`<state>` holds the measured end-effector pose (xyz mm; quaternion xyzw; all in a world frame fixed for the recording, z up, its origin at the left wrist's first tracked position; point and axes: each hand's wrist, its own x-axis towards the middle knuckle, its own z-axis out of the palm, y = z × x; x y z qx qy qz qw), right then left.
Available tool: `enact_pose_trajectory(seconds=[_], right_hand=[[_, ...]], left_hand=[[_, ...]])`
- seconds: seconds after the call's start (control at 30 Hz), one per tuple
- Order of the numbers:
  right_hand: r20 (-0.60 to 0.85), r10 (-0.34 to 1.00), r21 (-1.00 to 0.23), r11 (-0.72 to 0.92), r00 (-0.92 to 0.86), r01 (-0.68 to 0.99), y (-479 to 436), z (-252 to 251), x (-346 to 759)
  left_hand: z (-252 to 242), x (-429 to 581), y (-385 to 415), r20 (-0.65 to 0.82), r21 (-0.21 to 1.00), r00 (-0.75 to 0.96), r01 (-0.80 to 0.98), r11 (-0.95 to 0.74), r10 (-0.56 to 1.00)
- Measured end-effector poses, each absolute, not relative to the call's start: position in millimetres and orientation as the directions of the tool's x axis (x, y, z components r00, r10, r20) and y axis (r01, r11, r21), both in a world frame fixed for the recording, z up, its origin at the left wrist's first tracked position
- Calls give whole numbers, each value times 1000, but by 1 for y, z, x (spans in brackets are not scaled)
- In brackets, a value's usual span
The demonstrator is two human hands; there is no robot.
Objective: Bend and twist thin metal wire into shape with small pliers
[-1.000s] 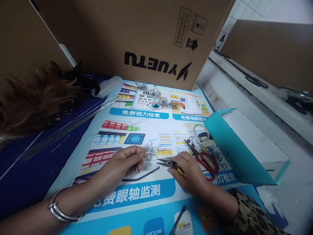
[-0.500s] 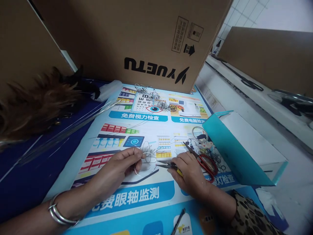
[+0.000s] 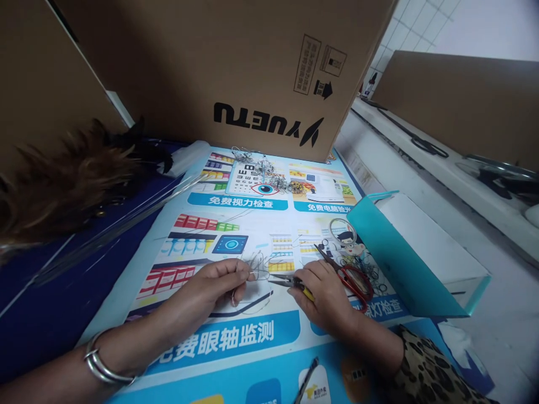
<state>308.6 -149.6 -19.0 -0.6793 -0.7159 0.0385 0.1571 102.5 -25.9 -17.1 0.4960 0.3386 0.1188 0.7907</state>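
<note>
My left hand [image 3: 221, 283], with silver bangles at the wrist, pinches a thin bent wire [image 3: 261, 269] between thumb and fingers. The wire makes loops to the right of the fingertips. My right hand [image 3: 322, 292] is closed round pliers [image 3: 283, 279] with a yellow handle. Their narrow jaws are slightly apart and point left, at the right side of the wire loops; whether they touch the wire I cannot tell. Red-handled scissors [image 3: 356, 283] lie just beyond my right hand, beside a pile of small wire pieces [image 3: 374, 275].
A large cardboard box [image 3: 202, 62] stands at the back, with tangled wire [image 3: 273, 177] before it. An open teal box [image 3: 383, 252] is at the right. Brown feathers [image 3: 63, 179] and long wires [image 3: 126, 221] lie left. A dark tool [image 3: 307, 379] is near the front edge.
The wire loops have turned and sit lower and flatter at my left fingertips. My left fingers have shifted slightly to the right. The pliers are still in my right hand.
</note>
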Motion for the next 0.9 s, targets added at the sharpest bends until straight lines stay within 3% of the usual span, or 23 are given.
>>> enact_pose_trajectory(seconds=[0.37,0.7,0.9], right_hand=[[175,984,-288,73,-22,955,-148,-18,311],[147,985,-331,137,-92,934,-150,-19,311],[121,990,-320,110,-75,941,-151,-20,312]], left_hand=[[-22,102,-23,-437,855,786,214,472,437],[-20,104,-24,-417,897,811,295,329,410],[-21,101,-25,-418,890,818,283,357,396]])
